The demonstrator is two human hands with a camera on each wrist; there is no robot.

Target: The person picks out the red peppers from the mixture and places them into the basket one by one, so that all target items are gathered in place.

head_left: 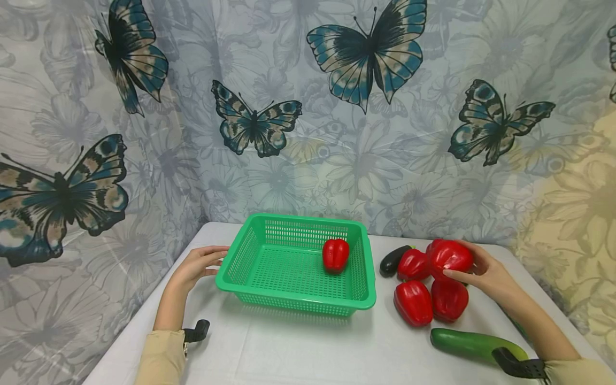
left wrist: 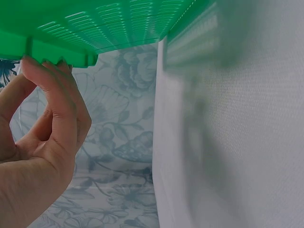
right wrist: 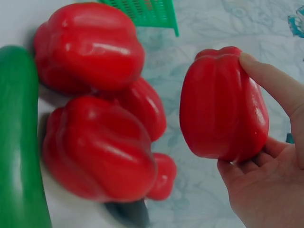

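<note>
My right hand (head_left: pixel 486 270) grips a red bell pepper (right wrist: pixel 221 104), thumb on one side and fingers on the other. In the head view it overlaps several other red bell peppers (head_left: pixel 414 303) grouped on the right of the table. Over at the left, my left hand (head_left: pixel 197 263) touches the left rim of a green plastic basket (head_left: pixel 295 306) with its fingertips. Seen from the left wrist, the fingers (left wrist: pixel 61 104) bend gently and their tips meet the rim from below. One red bell pepper (head_left: pixel 335 255) lies inside the basket, towards its right end.
A dark eggplant (head_left: pixel 394 260) lies behind the loose peppers. Nearer me is a long green cucumber-like vegetable (head_left: pixel 471 344), partly behind the right wrist's black strap. A white cloth (head_left: pixel 289 347) covers the table, and a butterfly-patterned curtain (head_left: pixel 298 182) hangs behind it.
</note>
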